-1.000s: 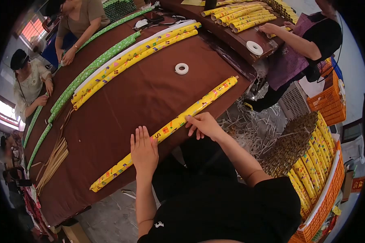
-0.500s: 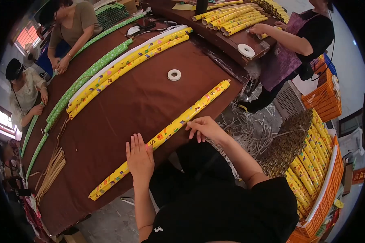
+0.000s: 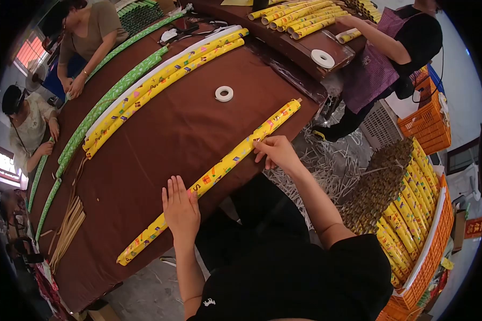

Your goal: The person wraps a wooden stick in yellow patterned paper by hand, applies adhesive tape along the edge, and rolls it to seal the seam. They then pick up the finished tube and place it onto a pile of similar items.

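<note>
A long yellow roll of patterned wrapping paper (image 3: 219,174) lies slantwise on the brown-covered table in front of me, a thin brown tip sticking out of its far end. My left hand (image 3: 182,209) is laid flat over its lower half, fingers stretched out. Farther up, my right hand (image 3: 273,153) touches the near side of the roll with thumb and forefinger in a pinch, the other fingers curled; whatever is between the fingertips is hidden. Beyond the roll rests a white ring of tape (image 3: 224,94).
Yellow rolls (image 3: 160,88), a white roll and green rolls (image 3: 112,109) lie across the table (image 3: 144,166), near brown strips (image 3: 69,230). An orange crate (image 3: 436,230) of yellow rolls stands at right. Co-workers handle rolls at left; another person (image 3: 393,48) works at the back right.
My right hand has slid up along the roll toward its far end, still pinched. My left hand stays flat in nearly the same place on the roll.
</note>
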`<state>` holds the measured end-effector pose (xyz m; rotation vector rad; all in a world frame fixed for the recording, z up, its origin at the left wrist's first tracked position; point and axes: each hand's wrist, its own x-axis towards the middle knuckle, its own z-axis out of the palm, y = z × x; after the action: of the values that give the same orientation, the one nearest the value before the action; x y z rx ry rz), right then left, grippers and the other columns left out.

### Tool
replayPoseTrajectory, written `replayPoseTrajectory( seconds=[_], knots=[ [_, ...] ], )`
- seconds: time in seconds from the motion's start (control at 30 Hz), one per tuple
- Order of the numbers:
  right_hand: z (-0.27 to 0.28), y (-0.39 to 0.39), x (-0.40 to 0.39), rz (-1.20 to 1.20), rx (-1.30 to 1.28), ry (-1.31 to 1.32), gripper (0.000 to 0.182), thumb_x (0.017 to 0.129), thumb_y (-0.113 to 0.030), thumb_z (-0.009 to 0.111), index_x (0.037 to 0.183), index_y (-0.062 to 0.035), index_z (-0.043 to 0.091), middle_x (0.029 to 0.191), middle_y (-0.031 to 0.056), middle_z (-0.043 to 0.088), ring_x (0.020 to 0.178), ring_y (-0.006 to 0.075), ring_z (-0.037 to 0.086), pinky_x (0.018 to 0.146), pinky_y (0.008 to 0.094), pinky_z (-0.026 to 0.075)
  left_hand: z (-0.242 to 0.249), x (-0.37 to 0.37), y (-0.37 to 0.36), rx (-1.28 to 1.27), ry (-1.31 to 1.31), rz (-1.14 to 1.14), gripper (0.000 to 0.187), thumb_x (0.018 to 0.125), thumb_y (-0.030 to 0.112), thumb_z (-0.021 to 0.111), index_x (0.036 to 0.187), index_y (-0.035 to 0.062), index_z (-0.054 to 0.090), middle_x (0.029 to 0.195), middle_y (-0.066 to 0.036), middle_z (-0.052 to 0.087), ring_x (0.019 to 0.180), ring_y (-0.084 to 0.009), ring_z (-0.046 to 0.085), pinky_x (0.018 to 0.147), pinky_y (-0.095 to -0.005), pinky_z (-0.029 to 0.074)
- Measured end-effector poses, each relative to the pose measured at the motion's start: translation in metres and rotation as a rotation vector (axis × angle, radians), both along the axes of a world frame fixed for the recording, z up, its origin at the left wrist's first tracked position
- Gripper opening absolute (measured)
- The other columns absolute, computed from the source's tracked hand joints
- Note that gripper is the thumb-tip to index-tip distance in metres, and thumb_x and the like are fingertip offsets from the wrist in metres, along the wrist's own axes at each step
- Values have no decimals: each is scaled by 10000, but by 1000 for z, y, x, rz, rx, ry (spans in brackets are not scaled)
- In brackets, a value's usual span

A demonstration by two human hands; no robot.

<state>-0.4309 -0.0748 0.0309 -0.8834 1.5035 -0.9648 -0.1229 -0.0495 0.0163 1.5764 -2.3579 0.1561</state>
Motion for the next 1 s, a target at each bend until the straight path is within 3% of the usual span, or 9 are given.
replayPoseTrajectory(
  seconds=[0.2,0.27,0.4,0.47,0.53,0.77,0.83,1.0],
  knots=[
    [-3,8,7,34,-60,1,359,953,-301,623,858,42,671,655,86,674,408,90,545,369,221,394,1,0,0,-2,2,9,492,1034,278,419,1384,-65,465,1395,-201,528,1347,-314,456,1151,-451,300],
    [8,13,19,144,50,-91,377,955,-312,619,833,40,671,637,81,666,407,90,540,367,223,391,0,0,0,0,-7,17,491,1033,277,425,1386,-62,465,1393,-198,531,1347,-311,458,1151,-449,301],
    [4,11,46,214,-4,-44,439,959,-365,612,790,36,672,610,80,654,393,97,528,360,226,383,1,1,0,-7,14,7,493,1028,278,440,1388,-58,465,1389,-193,538,1343,-306,465,1147,-443,308],
    [8,8,54,208,10,20,469,949,-389,623,738,26,675,584,72,650,400,107,553,382,239,418,2,0,0,-13,22,9,494,1027,279,444,1388,-57,466,1387,-193,540,1341,-307,469,1145,-442,311],
    [13,7,61,255,20,299,483,930,-404,646,681,9,670,551,58,642,420,119,591,420,255,463,1,0,0,-6,39,8,493,1026,278,447,1387,-56,467,1386,-194,541,1341,-304,469,1144,-442,313],
    [15,8,66,296,-29,416,515,893,-470,668,615,-36,659,516,40,627,456,148,629,475,288,501,3,1,-1,-15,45,5,529,1004,315,485,1380,-56,475,1365,-197,559,1324,-309,488,1144,-443,312],
    [11,7,70,304,-52,635,560,885,-530,645,587,-56,661,505,35,620,482,173,644,523,322,517,3,1,-2,-11,46,-2,550,992,335,503,1376,-58,478,1362,-201,560,1320,-310,493,1146,-444,309],
    [15,7,71,318,-77,652,580,870,-571,633,575,-73,664,496,37,608,515,207,651,559,355,522,3,1,-2,-2,46,1,569,985,349,513,1374,-64,476,1364,-205,557,1322,-310,490,1149,-446,302]
  ],
)
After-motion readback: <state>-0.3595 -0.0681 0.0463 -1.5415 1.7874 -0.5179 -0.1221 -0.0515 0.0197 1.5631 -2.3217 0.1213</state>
